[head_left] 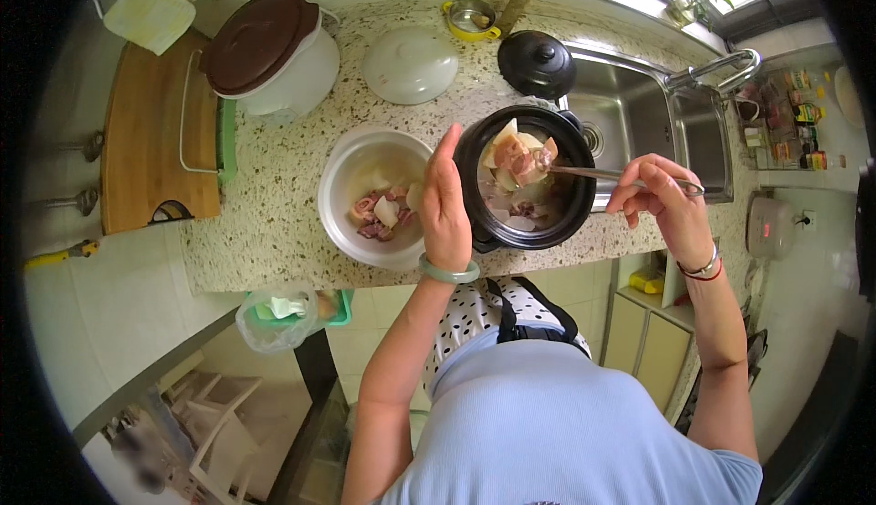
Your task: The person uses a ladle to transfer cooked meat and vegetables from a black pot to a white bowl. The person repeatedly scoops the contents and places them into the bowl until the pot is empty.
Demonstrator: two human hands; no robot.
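My right hand (664, 197) is closed round the long metal handle of a ladle (593, 174). The ladle's head hangs over a black pot (474, 163), piled with meat chunks and pale slices (522, 156). More meat and slices lie in cloudy broth inside the pot. Held upright with its fingers stretched out, my left hand (446, 208) is by the pot's left rim; whether it touches the rim I cannot tell. To its left, a white bowl (333, 177) holds broth with meat pieces and pale slices (385, 213).
Behind the bowls are a white lid (411, 65), a black lid (537, 64) and a small yellow pan (472, 20). A steel sink (630, 94) is at the right. A brown-lidded white container (292, 72) and a wooden board (151, 140) stand left. A bagged bin (278, 316) hangs below the counter edge.
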